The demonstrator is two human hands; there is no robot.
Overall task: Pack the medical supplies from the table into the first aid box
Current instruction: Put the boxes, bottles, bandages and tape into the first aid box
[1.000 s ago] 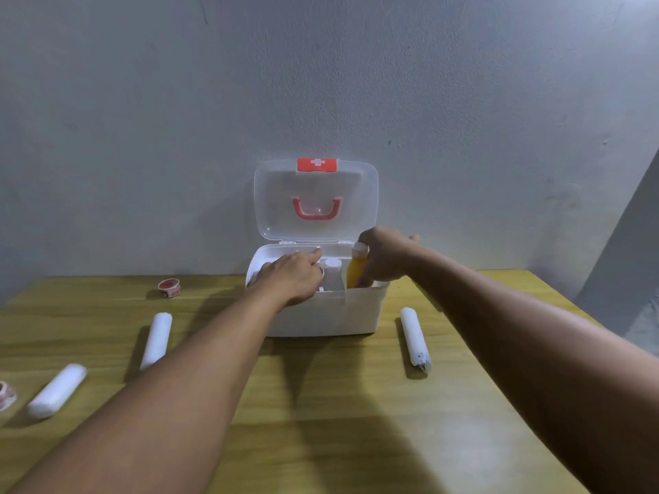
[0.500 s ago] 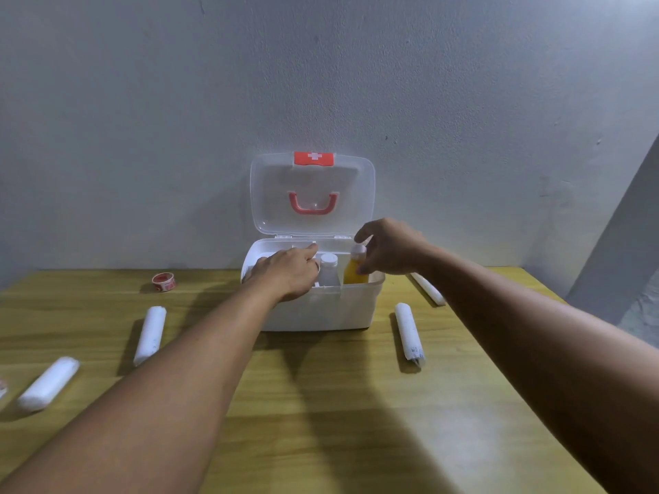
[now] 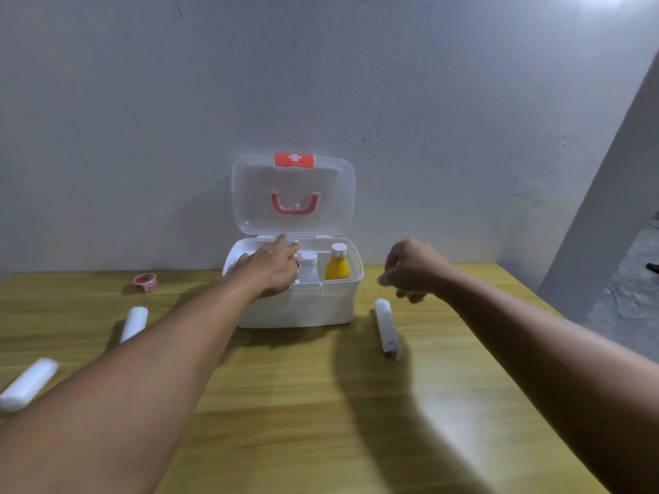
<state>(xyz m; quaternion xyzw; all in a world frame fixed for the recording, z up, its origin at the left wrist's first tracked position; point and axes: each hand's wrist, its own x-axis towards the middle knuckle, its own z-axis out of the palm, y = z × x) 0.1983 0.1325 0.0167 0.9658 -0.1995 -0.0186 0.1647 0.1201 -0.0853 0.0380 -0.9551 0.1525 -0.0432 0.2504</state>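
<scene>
White paper-wrapped bandage roll [image 3: 387,328] lies lengthwise on the wooden desk [image 3: 321,404], right of centre, just below the right hand [image 3: 413,270], whose fingers curl loosely, empty; left hand [image 3: 272,267] rests inside the white first aid box [image 3: 321,308].

You are looking down at a wooden table [image 3: 321,404] with a yellowish grain, its far edge against the wall. The white first aid box [image 3: 303,308] stands on it near that edge. To your left lie a red tape roll [image 3: 145,283], a white bandage roll [image 3: 133,324] and, nearer you, another white roll [image 3: 26,385] by the left edge. Just right of the box lies a third white roll [image 3: 387,328], pointing toward you
</scene>
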